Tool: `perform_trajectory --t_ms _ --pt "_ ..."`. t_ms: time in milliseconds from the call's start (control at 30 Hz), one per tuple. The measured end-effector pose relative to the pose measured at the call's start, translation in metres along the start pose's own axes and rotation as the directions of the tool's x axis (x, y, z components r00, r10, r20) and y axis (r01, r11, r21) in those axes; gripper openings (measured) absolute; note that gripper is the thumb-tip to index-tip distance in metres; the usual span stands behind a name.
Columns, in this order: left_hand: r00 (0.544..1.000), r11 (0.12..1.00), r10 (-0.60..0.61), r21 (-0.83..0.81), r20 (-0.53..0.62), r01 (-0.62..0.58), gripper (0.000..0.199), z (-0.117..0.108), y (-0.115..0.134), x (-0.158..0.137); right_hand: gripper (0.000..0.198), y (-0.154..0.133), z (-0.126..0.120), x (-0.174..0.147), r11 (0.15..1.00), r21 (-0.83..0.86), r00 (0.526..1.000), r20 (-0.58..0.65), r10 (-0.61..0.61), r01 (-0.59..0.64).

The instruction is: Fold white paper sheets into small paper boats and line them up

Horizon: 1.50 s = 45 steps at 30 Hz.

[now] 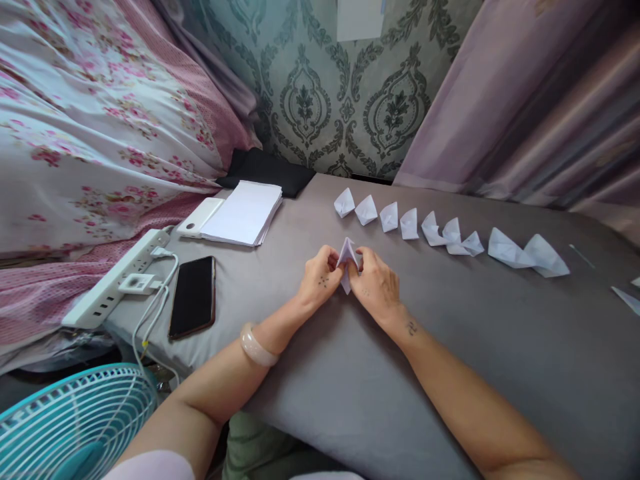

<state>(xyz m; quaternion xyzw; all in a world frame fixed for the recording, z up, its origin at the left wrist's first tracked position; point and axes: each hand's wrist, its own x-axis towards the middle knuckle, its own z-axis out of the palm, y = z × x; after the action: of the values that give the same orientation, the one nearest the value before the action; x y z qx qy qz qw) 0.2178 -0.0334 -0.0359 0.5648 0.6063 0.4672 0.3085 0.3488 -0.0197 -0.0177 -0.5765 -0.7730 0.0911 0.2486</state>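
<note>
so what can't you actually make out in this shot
Head view only:
- folded paper: mostly covered by the left hand and right hand; its shape is unclear.
- paper scrap: cut by the right edge.
- fan: cut by the bottom edge.
- phone: screen dark.

Grey table (450,373), phone (193,296), paper stack (243,213), folded papers (409,224) (in a row)

Phone (193,297) left of hands' paper (347,257)

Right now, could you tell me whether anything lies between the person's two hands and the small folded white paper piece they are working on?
Nothing visible does. The left hand and right hand both pinch the small folded white paper piece directly, above the grey cloth-covered surface. The row of finished folded white paper shapes lies apart, farther back.
</note>
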Motion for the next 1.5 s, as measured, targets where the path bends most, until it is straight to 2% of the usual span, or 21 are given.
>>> perform_trajectory --t_ms 67,167,233,333,400,500,567,667,867,933,1000,1033,1100,1167,1233,1333,1400,1500 --pt "1.0 0.998 -0.019 0.057 0.0 0.019 0.003 -0.001 -0.002 0.002 0.026 0.004 0.0 0.002 1.0 -0.02 0.998 0.059 0.018 -0.016" --pt "0.999 0.968 -0.023 0.25 0.028 0.015 0.005 -0.003 -0.008 0.005 0.027 0.011 0.0 0.004 0.997 -0.067 0.986 0.156 0.057 -0.047" --pt "0.996 0.928 -0.006 0.371 0.088 -0.027 0.009 -0.006 -0.012 0.006 0.033 0.014 -0.001 0.005 0.992 -0.121 0.973 0.218 0.068 -0.042" --pt "0.981 0.883 0.052 0.45 0.187 -0.133 0.024 -0.01 -0.015 0.005 0.044 0.019 -0.004 0.007 0.984 -0.176 0.954 0.299 0.021 0.034" --pt "0.96 0.845 0.104 0.486 0.26 -0.223 0.032 -0.015 -0.013 0.004 0.052 0.023 -0.009 0.009 0.979 -0.157 0.93 0.361 -0.065 0.129" --pt "0.903 0.765 0.142 0.534 0.404 -0.36 0.032 -0.022 -0.005 0.004 0.057 0.028 -0.019 0.014 0.962 -0.076 0.868 0.453 -0.202 0.264" --pt "0.867 0.713 0.14 0.559 0.478 -0.423 0.031 -0.026 -0.001 0.005 0.055 0.032 -0.026 0.016 0.953 -0.038 0.833 0.497 -0.242 0.3" --pt "0.836 0.671 0.126 0.575 0.534 -0.468 0.032 -0.032 0.0 0.008 0.054 0.035 -0.03 0.016 0.95 -0.032 0.81 0.533 -0.246 0.31" --pt "0.771 0.723 0.163 0.456 0.616 -0.518 0.041 -0.045 -0.004 0.011 0.069 0.051 -0.029 0.019 0.954 0.041 0.769 0.582 -0.264 0.296" --pt "0.769 0.754 0.153 0.43 0.621 -0.497 0.044 -0.048 -0.004 0.011 0.065 0.059 -0.031 0.023 0.957 0.133 0.732 0.62 -0.284 0.259" --pt "0.768 0.794 0.142 0.392 0.624 -0.465 0.038 -0.05 -0.004 0.013 0.05 0.064 -0.031 0.027 0.956 0.211 0.704 0.647 -0.293 0.204" --pt "0.769 0.815 0.143 0.366 0.623 -0.448 0.034 -0.05 -0.005 0.014 0.041 0.065 -0.031 0.029 0.958 0.228 0.709 0.646 -0.283 0.175" --pt "0.785 0.854 0.159 0.316 0.599 -0.414 0.028 -0.047 -0.007 0.017 0.031 0.063 -0.027 0.031 0.967 0.221 0.761 0.603 -0.239 0.129" --pt "0.818 0.882 0.162 0.291 0.552 -0.371 0.029 -0.043 -0.01 0.02 0.025 0.06 -0.019 0.031 0.976 0.19 0.829 0.523 -0.196 0.11" --pt "0.859 0.902 0.132 0.3 0.495 -0.311 0.024 -0.039 -0.013 0.021 0.017 0.056 -0.012 0.03 0.979 0.168 0.872 0.456 -0.179 0.113" --pt "0.902 0.905 0.081 0.348 0.424 -0.244 0.015 -0.035 -0.016 0.022 0.015 0.057 -0.007 0.028 0.978 0.179 0.879 0.441 -0.181 0.111" --pt "0.923 0.892 0.064 0.393 0.378 -0.222 0.017 -0.036 -0.017 0.022 0.017 0.059 -0.007 0.028 0.982 0.178 0.876 0.463 -0.134 0.057" --pt "0.923 0.895 0.031 0.401 0.383 -0.196 0.018 -0.041 -0.019 0.026 0.021 0.062 -0.009 0.03 0.989 0.143 0.872 0.489 -0.031 -0.045"
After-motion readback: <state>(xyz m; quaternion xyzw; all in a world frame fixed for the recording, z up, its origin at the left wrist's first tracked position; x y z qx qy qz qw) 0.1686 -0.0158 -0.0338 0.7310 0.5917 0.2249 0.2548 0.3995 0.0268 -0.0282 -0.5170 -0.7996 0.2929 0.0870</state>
